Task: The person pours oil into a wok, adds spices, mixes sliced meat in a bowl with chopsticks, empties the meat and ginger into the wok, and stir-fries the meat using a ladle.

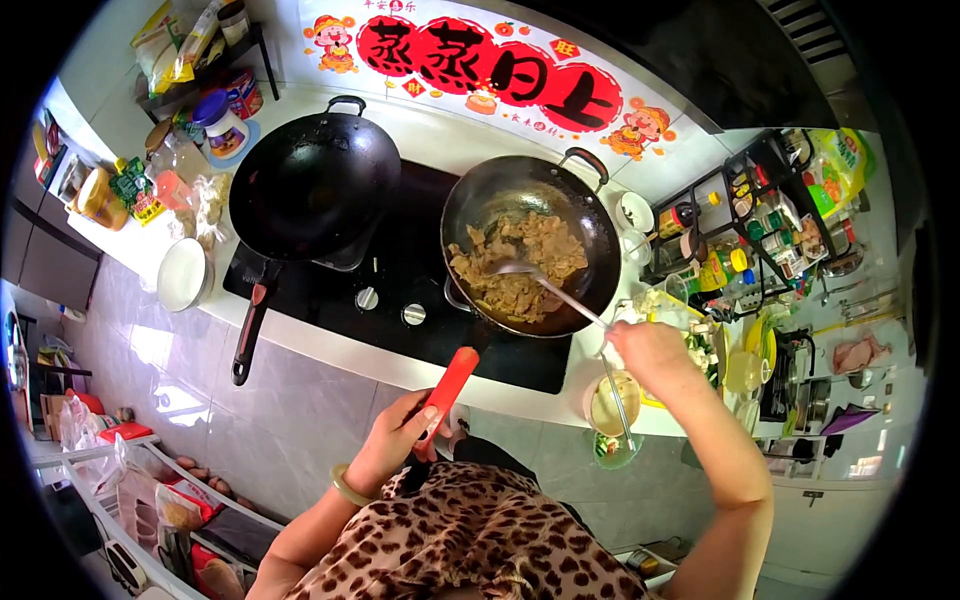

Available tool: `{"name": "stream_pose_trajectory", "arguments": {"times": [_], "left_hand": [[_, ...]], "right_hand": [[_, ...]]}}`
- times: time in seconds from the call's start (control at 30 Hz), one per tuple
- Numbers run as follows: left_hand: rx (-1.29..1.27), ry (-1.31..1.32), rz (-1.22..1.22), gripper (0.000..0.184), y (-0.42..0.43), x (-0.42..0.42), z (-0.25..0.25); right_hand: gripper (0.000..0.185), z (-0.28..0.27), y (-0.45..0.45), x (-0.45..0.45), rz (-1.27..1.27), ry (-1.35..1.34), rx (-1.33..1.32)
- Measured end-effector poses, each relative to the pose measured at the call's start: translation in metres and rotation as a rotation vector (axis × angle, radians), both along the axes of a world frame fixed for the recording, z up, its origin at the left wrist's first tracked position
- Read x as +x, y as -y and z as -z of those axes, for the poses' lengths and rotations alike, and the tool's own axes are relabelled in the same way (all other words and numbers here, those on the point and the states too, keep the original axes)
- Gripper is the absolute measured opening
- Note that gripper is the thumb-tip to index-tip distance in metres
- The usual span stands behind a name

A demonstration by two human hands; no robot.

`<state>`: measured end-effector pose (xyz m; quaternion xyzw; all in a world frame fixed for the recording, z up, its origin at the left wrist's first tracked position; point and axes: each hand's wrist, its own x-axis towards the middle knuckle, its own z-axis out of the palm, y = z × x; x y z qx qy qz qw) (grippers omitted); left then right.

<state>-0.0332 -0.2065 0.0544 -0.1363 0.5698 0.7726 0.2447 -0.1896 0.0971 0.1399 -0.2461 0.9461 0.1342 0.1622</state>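
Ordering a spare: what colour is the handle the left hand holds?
Red handle, best in head view.

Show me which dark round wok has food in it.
The round dark metal wok on the right, its long red handle in the left hand: it holds brown, chunky food. The round black wok on the left shows none.

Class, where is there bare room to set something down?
The cooktop is bare between the left wok and the right wok. The counter's front strip is bare from the left wok's black handle to the red handle. Crowded: the right end, with bowls and bottles; the left, with jars and packets.
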Motion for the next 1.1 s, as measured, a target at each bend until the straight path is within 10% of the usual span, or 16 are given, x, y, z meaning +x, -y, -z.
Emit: {"name": "stream_pose_trajectory", "arguments": {"times": [0.53, 1.1], "left_hand": [[0.022, -0.013, -0.006, 0.038, -0.001, -0.003, -0.001], [0.012, -0.048, -0.015, 0.038, 0.000, -0.004, -0.001]], "right_hand": [[0.018, -0.005, -0.016, 0.019, -0.062, 0.048, 0.262], [0.033, 0.015, -0.074, -0.083, 0.141, -0.210, -0.017]]}}
